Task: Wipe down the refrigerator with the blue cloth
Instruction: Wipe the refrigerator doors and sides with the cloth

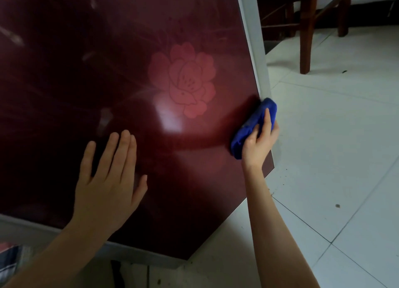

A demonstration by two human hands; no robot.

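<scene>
Refrigerator [108,71] door, one blue cloth [252,125] gripped by right hand [259,140], left hand [108,179] flat, fingers straight

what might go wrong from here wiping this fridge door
The left hand rests flat and bare on the glossy dark red refrigerator door, so it may leave fresh smudges.
The bunched blue cloth in the right hand sits at the door's right edge and could slip off.

One refrigerator [90,76], one cloth [247,131], two hands [108,186] [260,145]
</scene>
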